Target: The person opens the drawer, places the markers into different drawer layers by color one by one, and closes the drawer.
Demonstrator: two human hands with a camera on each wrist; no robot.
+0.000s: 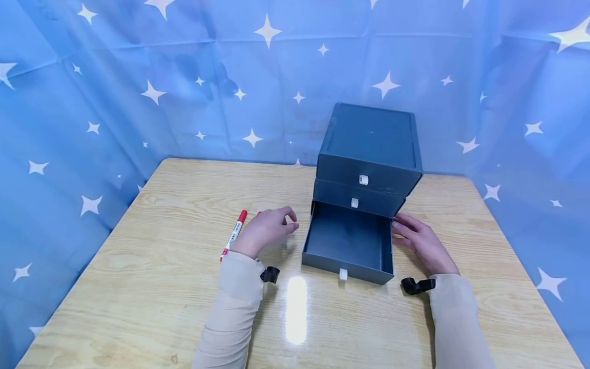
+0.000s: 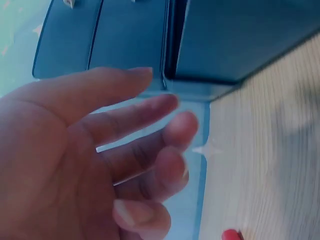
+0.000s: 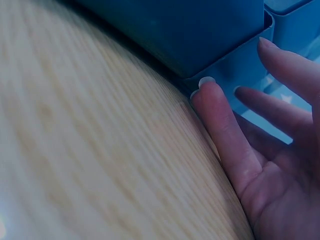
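A dark blue desktop drawer unit (image 1: 371, 136) stands toward the back right, and its bottom drawer (image 1: 348, 236) is pulled out with nothing inside. My left hand (image 1: 269, 228), fingers loosely curved and holding nothing, hovers left of that drawer. In the left wrist view the left fingers (image 2: 172, 132) are spread, apart from the drawer's side. On the other side, my right hand (image 1: 421, 241) rests low by the unit's lower right corner. The right wrist view has its fingertips (image 3: 212, 92) right at the base of the unit, fingers fairly straight.
Left of my left hand a red-capped marker (image 1: 233, 234) lies on the wooden table (image 1: 138, 266). Another red tip (image 1: 259, 212) peeks out from behind that hand. A blue curtain with white stars (image 1: 207, 77) hangs behind the table.
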